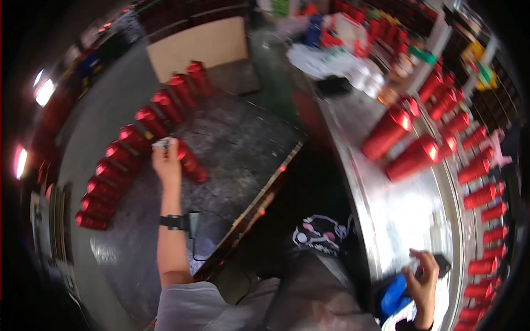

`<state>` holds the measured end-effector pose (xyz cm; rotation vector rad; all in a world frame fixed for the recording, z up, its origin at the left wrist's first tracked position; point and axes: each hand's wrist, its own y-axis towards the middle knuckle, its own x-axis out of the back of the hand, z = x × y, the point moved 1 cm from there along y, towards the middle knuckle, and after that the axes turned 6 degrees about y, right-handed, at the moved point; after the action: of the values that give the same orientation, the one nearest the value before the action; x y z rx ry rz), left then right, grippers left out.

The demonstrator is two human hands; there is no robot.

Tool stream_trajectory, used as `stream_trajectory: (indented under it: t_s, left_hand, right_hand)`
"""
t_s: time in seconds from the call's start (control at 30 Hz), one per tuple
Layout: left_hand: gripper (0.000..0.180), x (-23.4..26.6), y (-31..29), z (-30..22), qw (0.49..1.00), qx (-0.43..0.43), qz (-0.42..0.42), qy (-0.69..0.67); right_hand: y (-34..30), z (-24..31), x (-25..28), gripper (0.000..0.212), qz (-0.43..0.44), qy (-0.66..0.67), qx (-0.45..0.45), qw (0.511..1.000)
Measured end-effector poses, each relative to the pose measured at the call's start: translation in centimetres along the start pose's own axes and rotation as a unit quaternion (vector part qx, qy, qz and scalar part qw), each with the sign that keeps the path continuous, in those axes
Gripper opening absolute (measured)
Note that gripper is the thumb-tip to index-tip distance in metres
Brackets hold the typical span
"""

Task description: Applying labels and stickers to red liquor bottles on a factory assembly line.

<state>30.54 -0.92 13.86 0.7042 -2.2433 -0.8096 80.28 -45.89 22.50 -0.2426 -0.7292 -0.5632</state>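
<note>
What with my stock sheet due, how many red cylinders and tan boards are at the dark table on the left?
Red cylinders in the curved row: 10
Lone red cylinder beside the left hand: 1
Tan board at the far end: 1
Total: 12

Table [243, 129] at nine o'clock, a row of cylinders [168, 107] along its left side from past eight to eleven; single cylinder [193, 165] right of the row; board [201, 47] behind, at eleven; workbench [408, 215] at three, bearing paired cylinders [417, 157].
</note>
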Motion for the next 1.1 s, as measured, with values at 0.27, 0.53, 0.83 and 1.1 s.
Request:
stream_trajectory:
  t_s: [0.27,0.53,0.83,1.1]
  left_hand:
    - [0.033,-3.2,0.0,4.7,0.999,0.028,0.045,0.003]
    - [0.03,-1.6,-1.3,4.6,0.999,-0.012,-0.002,0.049]
    - [0.033,-1.3,-2.0,2.4,0.999,-0.001,-0.023,0.046]
    - [0.033,-2.5,-2.4,1.6,0.996,-0.018,-0.031,0.079]
  right_hand:
    - [-0.9,-0.4,0.5,0.036,-0.031,-0.021,-0.077,0.996]
    - [-1.6,0.4,-0.5,0.034,-0.025,-0.017,-0.055,0.998]
    - [-1.8,-1.5,0.1,0.038,-0.012,0.002,0.009,1.0]
    - [1.5,2.3,-1.1,0.04,0.061,-0.046,0.047,0.996]
